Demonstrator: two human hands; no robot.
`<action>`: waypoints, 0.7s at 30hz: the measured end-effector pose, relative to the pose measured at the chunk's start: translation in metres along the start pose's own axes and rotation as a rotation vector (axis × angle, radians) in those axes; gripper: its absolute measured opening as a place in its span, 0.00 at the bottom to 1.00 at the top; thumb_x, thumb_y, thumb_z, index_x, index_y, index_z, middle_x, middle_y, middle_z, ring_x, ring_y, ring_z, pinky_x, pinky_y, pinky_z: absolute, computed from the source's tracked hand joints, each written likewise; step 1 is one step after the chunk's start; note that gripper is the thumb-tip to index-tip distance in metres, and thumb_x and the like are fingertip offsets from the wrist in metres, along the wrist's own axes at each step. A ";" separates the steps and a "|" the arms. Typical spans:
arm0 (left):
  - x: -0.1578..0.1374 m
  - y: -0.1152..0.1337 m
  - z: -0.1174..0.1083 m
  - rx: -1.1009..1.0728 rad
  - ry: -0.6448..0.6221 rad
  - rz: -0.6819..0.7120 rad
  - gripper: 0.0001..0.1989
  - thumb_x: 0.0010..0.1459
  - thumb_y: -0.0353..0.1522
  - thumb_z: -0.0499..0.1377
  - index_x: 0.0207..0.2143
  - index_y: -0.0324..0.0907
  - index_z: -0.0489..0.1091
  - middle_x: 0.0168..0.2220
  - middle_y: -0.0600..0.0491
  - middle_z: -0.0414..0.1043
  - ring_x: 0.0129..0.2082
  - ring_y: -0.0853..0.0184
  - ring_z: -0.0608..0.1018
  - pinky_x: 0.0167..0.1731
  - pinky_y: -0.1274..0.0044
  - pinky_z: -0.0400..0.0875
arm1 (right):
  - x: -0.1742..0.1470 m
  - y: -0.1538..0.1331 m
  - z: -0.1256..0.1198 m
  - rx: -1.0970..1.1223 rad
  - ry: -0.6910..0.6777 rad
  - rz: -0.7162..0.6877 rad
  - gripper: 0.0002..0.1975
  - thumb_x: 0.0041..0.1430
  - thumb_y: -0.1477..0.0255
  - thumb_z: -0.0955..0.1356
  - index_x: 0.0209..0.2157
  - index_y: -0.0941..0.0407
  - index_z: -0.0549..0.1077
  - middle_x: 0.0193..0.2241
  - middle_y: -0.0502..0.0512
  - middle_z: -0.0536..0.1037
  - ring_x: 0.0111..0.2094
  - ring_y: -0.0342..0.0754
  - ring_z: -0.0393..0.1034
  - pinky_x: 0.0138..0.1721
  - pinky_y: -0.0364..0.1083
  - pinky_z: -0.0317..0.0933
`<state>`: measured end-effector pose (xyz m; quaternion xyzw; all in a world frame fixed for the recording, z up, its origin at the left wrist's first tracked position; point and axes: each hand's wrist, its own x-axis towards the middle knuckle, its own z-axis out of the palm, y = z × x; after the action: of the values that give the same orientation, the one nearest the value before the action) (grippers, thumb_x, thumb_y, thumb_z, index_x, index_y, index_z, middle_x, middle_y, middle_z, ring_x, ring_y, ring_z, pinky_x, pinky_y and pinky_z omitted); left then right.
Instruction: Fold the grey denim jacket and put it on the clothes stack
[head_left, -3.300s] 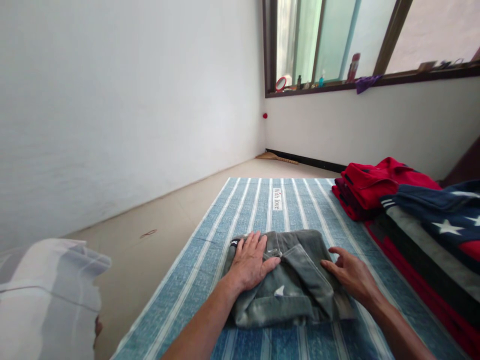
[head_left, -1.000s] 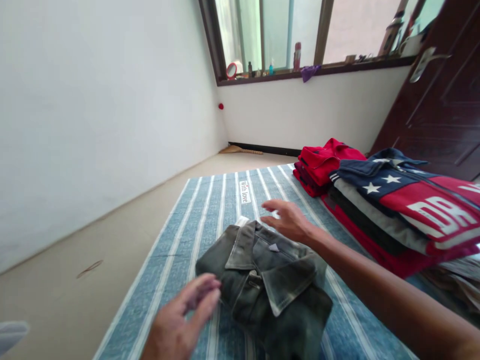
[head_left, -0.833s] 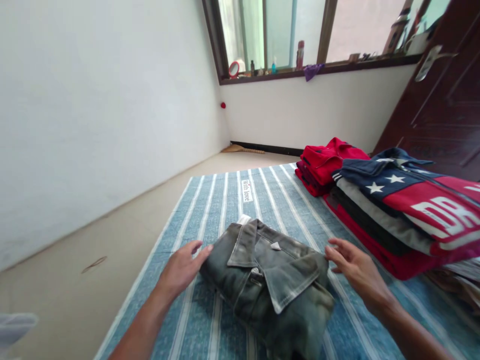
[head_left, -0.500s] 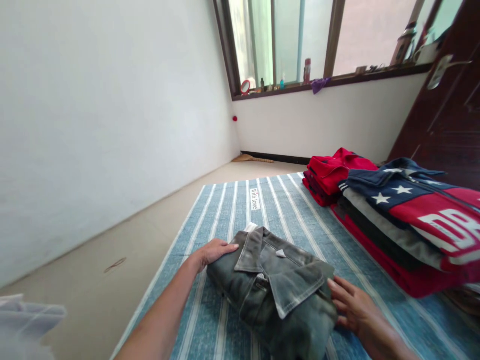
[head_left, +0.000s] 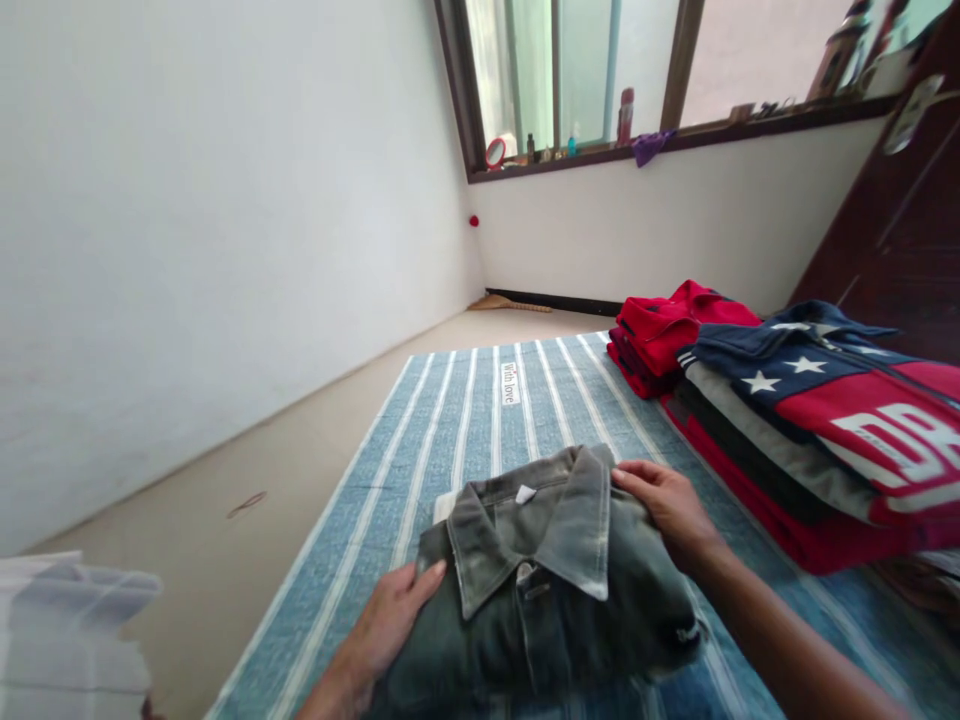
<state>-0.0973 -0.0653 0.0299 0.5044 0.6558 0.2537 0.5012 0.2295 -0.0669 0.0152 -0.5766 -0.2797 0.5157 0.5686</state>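
Note:
A folded grey-green denim jacket (head_left: 517, 610) lies collar-up on the blue-and-white striped cloth (head_left: 442, 420). Its pointed collar faces away from me, with a small white label inside the neck and a white tag at the left shoulder. My left hand (head_left: 390, 615) grips the jacket's left side, thumb on top and the other fingers hidden beneath. At the far right corner, beside the collar, my right hand (head_left: 664, 505) pinches the jacket's edge.
To the right stand a stack of folded clothes topped by a star-patterned jacket (head_left: 840, 390) and a red folded pile (head_left: 667, 335). Pale checked fabric (head_left: 75, 635) sits at lower left. A broom (head_left: 514, 303) lies on the floor by the far wall.
The jacket has turned so its collar now points away from me. My left hand moved nearer along its left side, and my right hand moved up to the far right corner.

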 end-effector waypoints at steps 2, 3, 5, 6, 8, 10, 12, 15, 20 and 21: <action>-0.002 -0.012 0.002 0.152 0.103 0.078 0.29 0.40 0.59 0.59 0.19 0.42 0.68 0.20 0.53 0.71 0.25 0.60 0.74 0.25 0.74 0.67 | 0.006 0.012 -0.006 -0.212 -0.039 -0.068 0.20 0.42 0.54 0.73 0.25 0.57 0.72 0.23 0.51 0.75 0.26 0.46 0.69 0.27 0.43 0.61; -0.001 -0.014 0.002 0.223 0.138 0.111 0.29 0.41 0.60 0.57 0.18 0.42 0.66 0.19 0.54 0.69 0.24 0.61 0.73 0.25 0.74 0.66 | 0.007 0.018 -0.012 -0.297 -0.034 -0.102 0.21 0.44 0.53 0.72 0.24 0.57 0.72 0.22 0.51 0.75 0.26 0.46 0.68 0.27 0.42 0.60; 0.002 -0.011 0.001 0.317 0.219 0.180 0.26 0.41 0.57 0.57 0.18 0.43 0.66 0.19 0.54 0.69 0.24 0.61 0.73 0.25 0.74 0.65 | 0.004 0.025 -0.024 -0.372 0.020 -0.128 0.23 0.48 0.49 0.68 0.24 0.57 0.72 0.22 0.50 0.73 0.25 0.45 0.67 0.25 0.42 0.59; 0.004 -0.008 -0.001 0.332 0.248 0.202 0.23 0.41 0.55 0.58 0.19 0.44 0.67 0.20 0.54 0.71 0.25 0.60 0.74 0.27 0.74 0.66 | 0.001 0.026 -0.031 -0.367 0.045 -0.108 0.24 0.49 0.48 0.67 0.25 0.57 0.71 0.21 0.49 0.72 0.24 0.44 0.66 0.24 0.42 0.59; 0.007 0.002 -0.003 0.313 0.281 0.214 0.19 0.40 0.51 0.60 0.23 0.44 0.72 0.23 0.52 0.74 0.28 0.57 0.76 0.30 0.73 0.67 | -0.010 0.024 -0.040 -0.345 0.035 -0.011 0.25 0.49 0.47 0.67 0.26 0.57 0.70 0.19 0.47 0.70 0.20 0.42 0.64 0.20 0.41 0.56; 0.009 0.009 -0.004 0.275 0.285 0.205 0.18 0.39 0.49 0.61 0.25 0.44 0.73 0.25 0.51 0.76 0.30 0.55 0.77 0.31 0.73 0.68 | -0.022 0.020 -0.042 -0.331 -0.022 0.066 0.23 0.47 0.49 0.69 0.28 0.56 0.70 0.16 0.46 0.68 0.17 0.40 0.61 0.18 0.40 0.53; 0.012 0.012 -0.004 0.269 0.268 0.208 0.18 0.40 0.48 0.61 0.26 0.43 0.73 0.25 0.51 0.76 0.29 0.55 0.77 0.29 0.73 0.68 | -0.032 0.016 -0.040 -0.313 -0.055 0.075 0.21 0.43 0.54 0.73 0.31 0.56 0.71 0.15 0.43 0.66 0.16 0.40 0.59 0.16 0.40 0.51; 0.014 0.010 -0.001 0.274 0.281 0.235 0.18 0.42 0.49 0.59 0.23 0.42 0.72 0.23 0.52 0.75 0.27 0.56 0.77 0.28 0.73 0.67 | -0.036 0.008 -0.033 -0.213 -0.031 0.005 0.21 0.39 0.60 0.75 0.34 0.56 0.70 0.15 0.41 0.65 0.17 0.40 0.60 0.18 0.39 0.52; 0.015 0.005 0.001 0.240 0.337 0.254 0.18 0.44 0.48 0.58 0.23 0.42 0.70 0.23 0.52 0.74 0.28 0.58 0.76 0.28 0.74 0.66 | -0.016 0.003 -0.023 -0.062 -0.068 -0.054 0.22 0.37 0.67 0.75 0.36 0.56 0.70 0.18 0.43 0.69 0.21 0.41 0.64 0.24 0.40 0.57; 0.015 0.004 0.001 0.223 0.336 0.242 0.18 0.45 0.48 0.58 0.24 0.42 0.70 0.23 0.52 0.74 0.28 0.58 0.76 0.28 0.74 0.66 | -0.010 0.005 -0.022 -0.070 -0.048 0.002 0.21 0.35 0.68 0.74 0.34 0.56 0.70 0.16 0.42 0.68 0.19 0.40 0.62 0.21 0.39 0.55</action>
<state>-0.0949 -0.0503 0.0268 0.5824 0.6886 0.3182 0.2922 0.2450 -0.0854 0.0089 -0.5836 -0.3108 0.5199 0.5408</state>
